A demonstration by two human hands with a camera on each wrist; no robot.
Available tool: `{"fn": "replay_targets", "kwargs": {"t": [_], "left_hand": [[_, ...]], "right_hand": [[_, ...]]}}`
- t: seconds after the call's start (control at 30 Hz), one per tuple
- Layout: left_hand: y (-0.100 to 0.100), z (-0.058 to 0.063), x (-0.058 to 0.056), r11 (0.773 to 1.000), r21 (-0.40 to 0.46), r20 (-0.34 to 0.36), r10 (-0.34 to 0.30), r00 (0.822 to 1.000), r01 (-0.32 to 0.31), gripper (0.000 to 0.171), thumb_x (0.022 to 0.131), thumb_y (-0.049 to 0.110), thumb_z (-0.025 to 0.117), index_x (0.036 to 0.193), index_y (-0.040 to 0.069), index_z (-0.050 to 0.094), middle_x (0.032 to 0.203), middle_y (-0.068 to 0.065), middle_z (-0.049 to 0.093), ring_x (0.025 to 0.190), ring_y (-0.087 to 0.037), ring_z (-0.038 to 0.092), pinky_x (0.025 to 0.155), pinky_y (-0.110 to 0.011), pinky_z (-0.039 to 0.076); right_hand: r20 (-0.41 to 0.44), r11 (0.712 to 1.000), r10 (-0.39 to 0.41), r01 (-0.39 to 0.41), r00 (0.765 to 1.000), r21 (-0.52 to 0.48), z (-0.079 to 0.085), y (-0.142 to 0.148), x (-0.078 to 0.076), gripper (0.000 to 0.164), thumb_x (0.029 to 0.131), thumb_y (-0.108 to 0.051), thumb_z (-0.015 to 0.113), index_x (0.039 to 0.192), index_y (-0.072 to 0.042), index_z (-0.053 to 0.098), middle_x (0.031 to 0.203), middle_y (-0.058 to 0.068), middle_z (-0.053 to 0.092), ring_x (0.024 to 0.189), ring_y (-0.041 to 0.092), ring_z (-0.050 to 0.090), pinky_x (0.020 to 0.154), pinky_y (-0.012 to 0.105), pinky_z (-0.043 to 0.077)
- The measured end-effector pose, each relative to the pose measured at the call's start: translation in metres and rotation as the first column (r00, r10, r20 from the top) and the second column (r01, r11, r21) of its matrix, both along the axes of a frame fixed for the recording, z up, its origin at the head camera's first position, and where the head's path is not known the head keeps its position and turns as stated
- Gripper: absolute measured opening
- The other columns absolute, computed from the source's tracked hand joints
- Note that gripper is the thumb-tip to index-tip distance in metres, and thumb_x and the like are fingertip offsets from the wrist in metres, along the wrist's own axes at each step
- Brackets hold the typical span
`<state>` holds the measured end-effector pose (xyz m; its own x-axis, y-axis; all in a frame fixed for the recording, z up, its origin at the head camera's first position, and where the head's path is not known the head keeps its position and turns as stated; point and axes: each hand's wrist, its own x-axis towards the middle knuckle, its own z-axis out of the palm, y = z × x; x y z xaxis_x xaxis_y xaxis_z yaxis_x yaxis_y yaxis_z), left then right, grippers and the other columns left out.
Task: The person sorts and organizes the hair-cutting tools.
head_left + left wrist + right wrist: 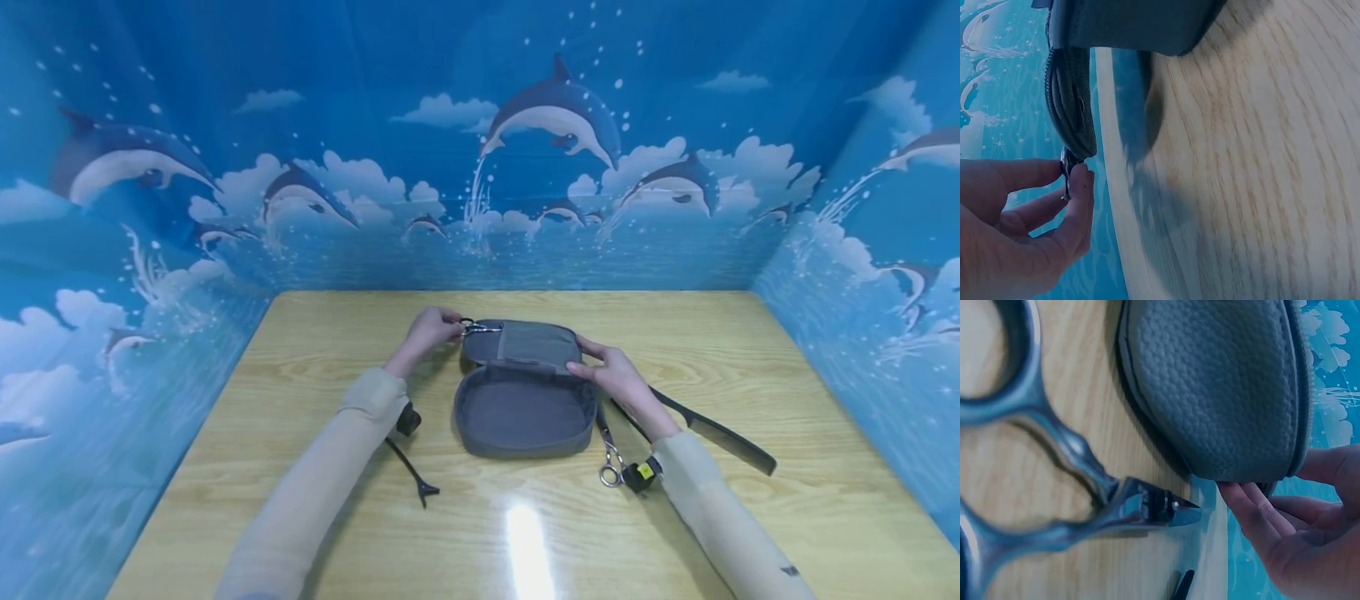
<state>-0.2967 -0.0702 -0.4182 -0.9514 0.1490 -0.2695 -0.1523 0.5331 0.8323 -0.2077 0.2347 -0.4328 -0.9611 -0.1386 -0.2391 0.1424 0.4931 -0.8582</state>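
Grey case lies open on wooden table. Left hand pinches scissors at lid's left end, fingertips nearly together; right hand grips lid's right edge between thumb and fingers.

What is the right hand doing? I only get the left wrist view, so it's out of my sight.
Observer: The right hand grips the open lid of the case at its right end.
Operator: Okay, and is anything lying close by on that side?
Observer: Yes, scissors lie on the table, just right of the case.
Operator: Is there something farther right than those?
Observer: A black comb lies there, slanting out to the right.
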Motion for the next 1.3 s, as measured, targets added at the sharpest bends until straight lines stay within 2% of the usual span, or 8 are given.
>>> {"fn": "replay_targets", "kwargs": {"t": [0.23,0.37,0.5,0.67,0.77,0.9,1.1,1.3], "left_hand": [[-0.003,-0.006,-0.004,0.977,-0.205,0.025,-0.058,0.998,0.061,0.033,0.101,0.012,0.063,0.13,-0.002,0.065,0.126,-0.018,0.068,0.109,-0.026,0.067,0.094,-0.035,0.055],[-0.004,-0.006,-0.004,0.976,-0.209,0.061,-0.042,0.997,0.054,0.033,0.101,0.013,0.063,0.13,-0.001,0.065,0.123,-0.017,0.069,0.104,-0.024,0.067,0.089,-0.035,0.056],[-0.005,-0.003,0.0,0.982,-0.184,0.072,-0.037,0.997,0.05,0.035,0.103,0.014,0.061,0.135,-0.001,0.062,0.125,-0.018,0.068,0.111,-0.027,0.066,0.097,-0.039,0.053],[-0.009,-0.006,0.001,0.987,-0.138,0.048,-0.081,0.996,0.086,0.036,0.103,0.014,0.061,0.135,-0.003,0.061,0.094,-0.015,0.073,0.082,-0.02,0.068,0.084,-0.034,0.057],[-0.011,-0.009,-0.001,0.99,-0.095,0.051,-0.097,0.994,0.102,0.038,0.102,0.014,0.062,0.136,-0.003,0.06,0.079,-0.011,0.069,0.067,-0.015,0.062,0.072,-0.03,0.055],[-0.009,-0.01,-0.002,0.992,-0.079,0.055,-0.097,0.994,0.101,0.041,0.102,0.016,0.063,0.138,-0.003,0.058,0.076,-0.009,0.068,0.064,-0.012,0.06,0.07,-0.028,0.053],[-0.007,-0.007,-0.002,0.992,-0.083,0.059,-0.088,0.994,0.093,0.044,0.102,0.019,0.064,0.14,-0.002,0.057,0.083,-0.011,0.071,0.071,-0.014,0.063,0.078,-0.032,0.054],[-0.007,-0.006,-0.003,0.993,-0.098,0.089,-0.057,0.994,0.066,0.044,0.099,0.022,0.069,0.135,-0.001,0.061,0.085,-0.009,0.071,0.073,-0.014,0.064,0.076,-0.03,0.053]], "right_hand": [[0.028,0.994,0.092,-0.093,0.995,0.055,0.003,0.0,-0.004,0.066,0.106,-0.025,0.056,0.158,0.002,0.025,0.161,0.028,0.026,0.144,0.045,0.035,0.114,0.055,0.037],[0.064,0.977,0.147,-0.155,0.987,0.144,0.011,0.0,-0.009,0.068,0.106,-0.03,0.055,0.159,0.0,0.024,0.16,0.03,0.026,0.138,0.047,0.043,0.108,0.056,0.044],[-0.045,0.936,0.215,-0.192,0.976,0.295,0.024,-0.007,-0.02,0.062,0.105,-0.028,0.058,0.158,-0.007,0.033,0.158,0.029,0.033,0.129,0.046,0.054,0.096,0.054,0.052],[-0.254,0.867,0.425,-0.311,0.869,0.39,0.044,-0.032,-0.038,0.037,0.104,-0.019,0.059,0.14,-0.011,0.061,0.142,0.017,0.059,0.118,0.036,0.064,0.094,0.05,0.055],[-0.272,0.784,0.568,-0.41,0.777,0.466,0.053,-0.051,-0.051,0.028,0.103,-0.016,0.06,0.129,-0.01,0.07,0.131,0.01,0.068,0.113,0.029,0.066,0.094,0.047,0.055],[-0.219,0.651,0.677,-0.432,0.703,0.624,0.056,-0.073,-0.069,0.022,0.102,-0.012,0.062,0.119,-0.01,0.075,0.117,0.007,0.074,0.104,0.026,0.069,0.091,0.044,0.056],[-0.132,0.54,0.71,-0.414,0.692,0.733,0.05,-0.089,-0.09,0.021,0.101,-0.007,0.062,0.11,-0.014,0.079,0.105,0.005,0.076,0.092,0.022,0.069,0.084,0.04,0.056],[-0.121,0.489,0.745,-0.414,0.656,0.768,0.043,-0.099,-0.102,0.019,0.097,-0.005,0.067,0.099,-0.019,0.081,0.096,0.0,0.075,0.087,0.018,0.067,0.081,0.037,0.057]]}}
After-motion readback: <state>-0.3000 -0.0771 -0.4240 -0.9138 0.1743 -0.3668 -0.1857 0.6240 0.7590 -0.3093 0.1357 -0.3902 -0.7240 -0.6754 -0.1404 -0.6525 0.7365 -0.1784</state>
